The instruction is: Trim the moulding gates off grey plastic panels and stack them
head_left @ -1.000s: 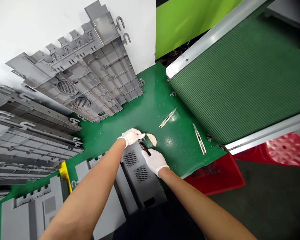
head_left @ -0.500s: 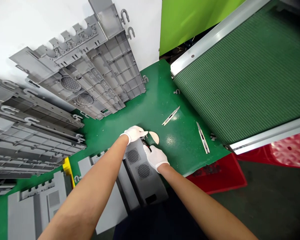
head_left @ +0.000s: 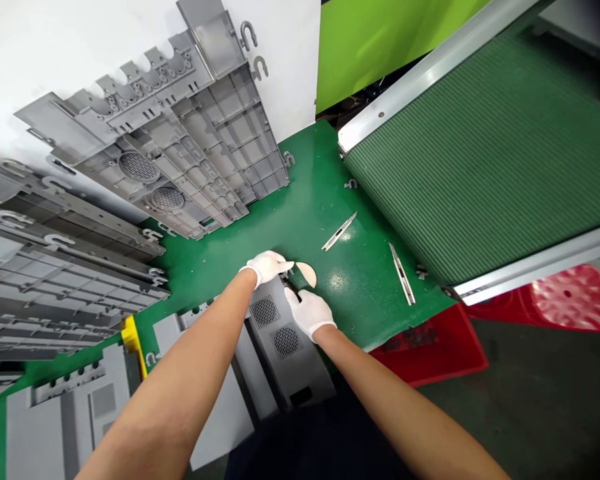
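A grey plastic panel (head_left: 300, 363) with two round-cornered mesh grilles lies at the table's front edge, close to my body. My left hand (head_left: 267, 267), in a white glove, is closed at the panel's far corner, its fingertips pinched by a small grey bit (head_left: 287, 273) there. In a white glove too, my right hand (head_left: 310, 312) is closed round a slim dark tool (head_left: 293, 291) at the same corner; most of the tool is hidden, so its kind cannot be told. Just beyond the fingertips lies a cream half-oval piece (head_left: 307, 274).
Two craft knives (head_left: 339, 231) (head_left: 403, 273) lie on the green table (head_left: 300, 220). Ribbed grey panels (head_left: 195, 147) lean on the wall; more panels (head_left: 50, 267) stand left. A green conveyor belt (head_left: 480, 147) is at right, a red bin (head_left: 430, 347) and red stool (head_left: 570, 297) below.
The view has shifted slightly, so the surroundings sit a little further left. Both hands stay at the panel's corner in nearly the same pose.
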A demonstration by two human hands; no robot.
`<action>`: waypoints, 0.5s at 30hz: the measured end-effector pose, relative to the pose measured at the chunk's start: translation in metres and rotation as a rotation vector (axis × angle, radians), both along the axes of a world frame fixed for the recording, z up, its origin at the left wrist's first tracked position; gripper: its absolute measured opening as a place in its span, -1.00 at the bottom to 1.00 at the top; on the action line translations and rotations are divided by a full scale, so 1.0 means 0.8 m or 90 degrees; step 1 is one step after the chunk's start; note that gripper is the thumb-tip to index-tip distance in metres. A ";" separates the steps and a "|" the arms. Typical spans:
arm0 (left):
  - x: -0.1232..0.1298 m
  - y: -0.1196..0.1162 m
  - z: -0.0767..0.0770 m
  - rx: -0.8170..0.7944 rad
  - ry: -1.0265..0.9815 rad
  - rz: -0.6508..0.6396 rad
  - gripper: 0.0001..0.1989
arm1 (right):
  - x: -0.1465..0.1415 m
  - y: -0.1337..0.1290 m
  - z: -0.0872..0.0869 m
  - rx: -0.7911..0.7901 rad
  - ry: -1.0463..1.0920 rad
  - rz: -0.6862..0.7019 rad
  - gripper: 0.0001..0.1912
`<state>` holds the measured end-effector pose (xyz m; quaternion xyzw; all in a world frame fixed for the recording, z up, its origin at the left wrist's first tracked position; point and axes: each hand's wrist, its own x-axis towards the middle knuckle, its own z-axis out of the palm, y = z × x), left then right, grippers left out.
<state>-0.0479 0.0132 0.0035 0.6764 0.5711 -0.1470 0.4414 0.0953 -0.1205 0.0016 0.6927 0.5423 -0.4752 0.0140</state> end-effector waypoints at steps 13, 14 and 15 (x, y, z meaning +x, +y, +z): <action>0.001 0.002 0.000 -0.004 -0.005 -0.013 -0.46 | -0.004 0.014 -0.009 -0.026 0.010 0.002 -0.13; 0.000 0.002 0.000 -0.005 -0.004 -0.012 -0.45 | -0.004 0.016 -0.011 -0.029 0.010 0.005 -0.12; 0.000 0.002 0.000 -0.005 -0.005 -0.011 -0.44 | -0.003 0.017 -0.012 -0.030 0.009 0.008 -0.11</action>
